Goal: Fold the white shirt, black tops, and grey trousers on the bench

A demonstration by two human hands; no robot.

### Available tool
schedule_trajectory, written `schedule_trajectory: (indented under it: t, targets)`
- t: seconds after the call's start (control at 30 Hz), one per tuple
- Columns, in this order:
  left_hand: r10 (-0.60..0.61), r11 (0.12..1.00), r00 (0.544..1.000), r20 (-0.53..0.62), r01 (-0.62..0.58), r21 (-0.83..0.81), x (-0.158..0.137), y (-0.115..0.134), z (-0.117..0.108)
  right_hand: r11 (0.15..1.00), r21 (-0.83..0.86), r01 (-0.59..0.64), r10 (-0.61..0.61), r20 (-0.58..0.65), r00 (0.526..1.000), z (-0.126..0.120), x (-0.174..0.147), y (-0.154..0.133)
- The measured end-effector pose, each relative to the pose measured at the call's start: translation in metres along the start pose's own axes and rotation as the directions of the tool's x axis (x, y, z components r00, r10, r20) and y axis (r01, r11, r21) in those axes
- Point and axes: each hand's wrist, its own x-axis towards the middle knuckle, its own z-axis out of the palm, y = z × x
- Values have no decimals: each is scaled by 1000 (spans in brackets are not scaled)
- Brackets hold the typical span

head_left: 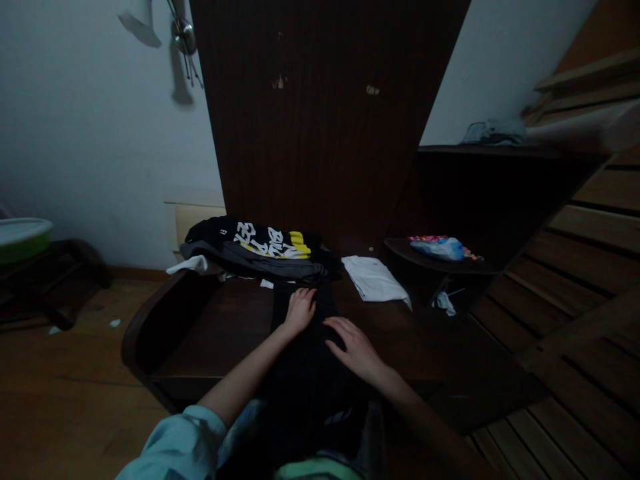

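Observation:
A long strip of black cloth (307, 373), apparently a garment, runs from my lap over the front edge of a dark wooden bench (210, 333). My left hand (300, 310) rests on its far part, fingers stretched forward over the fabric. To the right and a bit closer, my right hand (353, 343) lies on the cloth's right side with the thumb apart from the fingers. Neither hand grasps the fabric. Just beyond is a pile of dark clothes (250, 247) with white and yellow lettering. A folded white cloth (375, 279) lies to its right.
A tall dark panel (320, 133) rises behind the bench. At right, a corner shelf (450, 265) holds a blue-and-white plastic packet (443, 249), beside wooden slats (600, 240). The bench's curved armrest (145, 320) is left; farther left, a green basin (25, 240) sits on a low stand.

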Motion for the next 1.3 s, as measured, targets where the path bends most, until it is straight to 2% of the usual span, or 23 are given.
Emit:
schedule_trajectory:
  t: [0.07,0.17,0.33,0.47,0.6,0.7,0.77,0.83,0.93,1.07,1.13,1.3]
  targets:
    - [-43,998,999,14,42,36,-1,-5,1,998,-9,65,-64,71,995,10,6,9]
    - [-67,998,997,40,67,2,0,-15,7,997,-14,77,-74,176,982,28,6,16]
    - [-65,993,998,-3,65,-101,-2,-27,14,997,8,82,-82,198,977,34,-3,16]
    - [-85,991,996,31,88,-97,-6,-25,13,991,105,85,-100,151,984,21,4,17]
    - [-117,992,992,52,114,55,-11,-12,7,978,210,9,0,-41,999,13,40,29]
    - [-177,963,983,-43,182,201,-15,-2,2,981,193,19,11,-153,988,22,74,43]
    - [-242,931,966,-87,256,259,-16,2,0,987,154,43,-21,-143,989,34,92,52]
    - [-285,910,956,-73,294,292,-16,4,-2,994,98,49,-37,-120,992,44,105,56]
    - [-270,913,963,18,249,324,-16,2,-3,1000,-14,9,-11,-102,995,49,118,56]
    - [-155,945,974,166,97,313,-23,-2,-6,992,-117,36,-36,0,999,42,129,53]
    - [-134,948,975,175,75,310,-28,-3,-7,992,-104,65,-61,42,997,39,132,53]
    - [-206,925,968,141,146,351,-32,0,-7,993,-2,114,-114,68,991,41,135,54]
